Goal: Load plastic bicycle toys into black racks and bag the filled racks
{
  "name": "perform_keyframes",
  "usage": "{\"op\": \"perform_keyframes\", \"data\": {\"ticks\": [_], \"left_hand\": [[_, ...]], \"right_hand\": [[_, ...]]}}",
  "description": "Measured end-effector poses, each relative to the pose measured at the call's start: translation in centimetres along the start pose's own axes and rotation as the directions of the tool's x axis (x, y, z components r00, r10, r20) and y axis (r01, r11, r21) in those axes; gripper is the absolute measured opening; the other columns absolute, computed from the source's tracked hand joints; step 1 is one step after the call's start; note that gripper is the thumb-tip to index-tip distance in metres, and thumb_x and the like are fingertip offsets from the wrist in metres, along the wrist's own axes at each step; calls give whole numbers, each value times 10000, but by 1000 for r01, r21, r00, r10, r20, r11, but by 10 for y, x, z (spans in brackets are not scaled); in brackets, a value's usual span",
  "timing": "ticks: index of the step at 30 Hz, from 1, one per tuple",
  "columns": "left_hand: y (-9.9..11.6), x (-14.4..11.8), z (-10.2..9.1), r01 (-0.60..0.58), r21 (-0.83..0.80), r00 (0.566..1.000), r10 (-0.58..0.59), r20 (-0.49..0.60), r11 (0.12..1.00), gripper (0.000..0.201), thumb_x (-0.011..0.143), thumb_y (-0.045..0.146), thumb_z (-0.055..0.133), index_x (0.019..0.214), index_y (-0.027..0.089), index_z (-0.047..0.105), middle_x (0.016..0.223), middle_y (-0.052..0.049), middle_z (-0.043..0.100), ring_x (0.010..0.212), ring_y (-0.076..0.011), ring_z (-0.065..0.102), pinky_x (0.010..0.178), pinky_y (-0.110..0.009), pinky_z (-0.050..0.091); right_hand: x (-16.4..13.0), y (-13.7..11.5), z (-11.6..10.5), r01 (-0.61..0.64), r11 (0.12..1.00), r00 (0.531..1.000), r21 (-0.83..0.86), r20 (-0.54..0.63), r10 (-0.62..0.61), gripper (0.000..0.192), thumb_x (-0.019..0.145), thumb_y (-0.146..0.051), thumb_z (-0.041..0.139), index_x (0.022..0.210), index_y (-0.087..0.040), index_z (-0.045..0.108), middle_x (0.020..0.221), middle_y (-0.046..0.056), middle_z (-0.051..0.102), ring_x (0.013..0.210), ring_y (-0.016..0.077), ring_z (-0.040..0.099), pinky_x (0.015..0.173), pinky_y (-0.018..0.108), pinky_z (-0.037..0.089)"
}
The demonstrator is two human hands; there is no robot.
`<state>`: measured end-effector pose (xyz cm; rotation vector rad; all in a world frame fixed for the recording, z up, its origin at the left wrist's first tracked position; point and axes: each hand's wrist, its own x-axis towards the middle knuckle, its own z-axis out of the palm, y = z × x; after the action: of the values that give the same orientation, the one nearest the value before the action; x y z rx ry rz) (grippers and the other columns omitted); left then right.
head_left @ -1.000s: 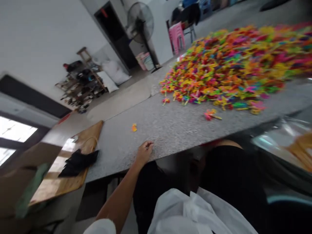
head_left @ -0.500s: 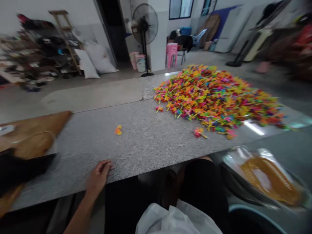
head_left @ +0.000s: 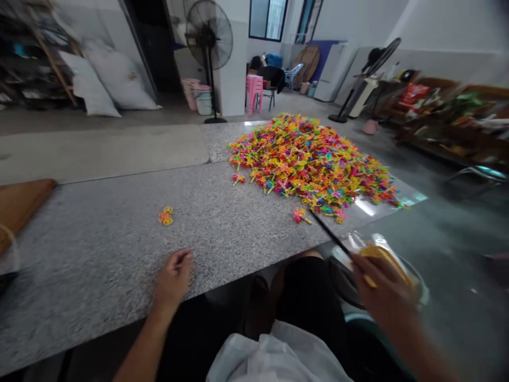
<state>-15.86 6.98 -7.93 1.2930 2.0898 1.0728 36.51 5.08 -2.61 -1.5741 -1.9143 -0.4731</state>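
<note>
My right hand, at the right and somewhat blurred, is closed round a thin black stick. Its tip points forward and left, towards a pink-and-orange plastic piece at the front of the pile; I cannot tell if they touch. A bit of yellow shows under my fingers. My left hand rests at the table's near edge, fingers curled in, with no object visible in it. Beyond it lies a small orange-and-yellow plastic piece with round loops. A big heap of small colourful plastic pieces covers the table's far right.
The speckled grey stone table runs across in front of me. A brown board lies at its left end. Right of my knees is a container with clear plastic and a yellow item. A standing fan and pink stools stand behind.
My right hand has come into view from the right with the black stick in it. My view has turned rightward. The left hand stays at the table edge, still curled.
</note>
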Motion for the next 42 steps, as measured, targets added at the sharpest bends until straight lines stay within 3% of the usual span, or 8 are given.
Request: {"op": "perform_keyframes", "data": {"ticks": [5,9,12,15,19,25,34,42], "left_hand": [[19,3,52,-486,22,867,479,135,873,521,1010,530,561,1418,223,666,1503,-156,671,1411,-317,630,1197,-530,537],[8,17,68,-610,177,786,560,263,773,562,1017,535,581,1471,211,656,1610,-185,586,1549,-388,492,1304,-628,394],[-6,27,68,-642,264,762,560,324,720,515,1014,545,573,1407,241,709,1582,-172,622,1534,-424,496,1305,-678,347],[-14,35,68,-638,302,768,563,304,708,565,1015,580,548,1418,213,696,1573,-198,621,1508,-435,518,1284,-675,372],[-6,42,75,-653,258,756,592,278,712,684,1022,605,539,1551,174,582,1665,-212,525,1553,-392,483,1295,-609,395],[9,42,89,-716,264,692,609,388,646,618,1016,630,582,1505,261,663,1665,-162,549,1576,-422,448,1308,-695,322],[27,14,87,-681,287,727,575,375,673,604,1024,611,627,1502,246,684,1636,-186,546,1594,-424,401,1329,-685,298],[27,1,96,-651,327,752,521,405,685,712,1057,635,546,1645,235,509,1743,-181,424,1640,-411,334,1338,-646,288]], "right_hand": [[13,-130,102,219,920,919,325,250,-306,359,1057,-199,612,1337,-318,805,1120,124,779,1039,281,721,961,446,602],[14,-170,134,300,788,781,538,336,-527,391,1017,-375,756,1398,-289,754,1243,131,766,1151,307,691,1045,486,578],[34,-157,143,262,787,792,559,342,-506,375,1053,-427,705,1383,-252,739,1308,136,754,1218,293,677,1107,475,542],[72,-112,152,-40,963,897,268,433,-83,310,1098,-247,546,1320,-186,754,1336,175,736,1239,276,675,1122,415,517],[112,-45,163,-329,928,787,-175,493,372,367,1069,-188,530,1352,-77,737,1414,252,691,1318,308,647,1146,378,468],[118,-29,168,-269,955,763,-126,578,291,298,1071,-227,547,1119,-135,826,1219,189,774,1227,260,692,1071,325,478],[133,-157,188,-709,459,631,536,773,71,183,957,-389,629,922,-214,669,640,-30,663,525,143,597,555,239,506],[159,-266,230,-611,590,577,528,807,-126,55,940,-199,662,892,-189,685,808,10,776,630,130,684,593,205,516]]}}
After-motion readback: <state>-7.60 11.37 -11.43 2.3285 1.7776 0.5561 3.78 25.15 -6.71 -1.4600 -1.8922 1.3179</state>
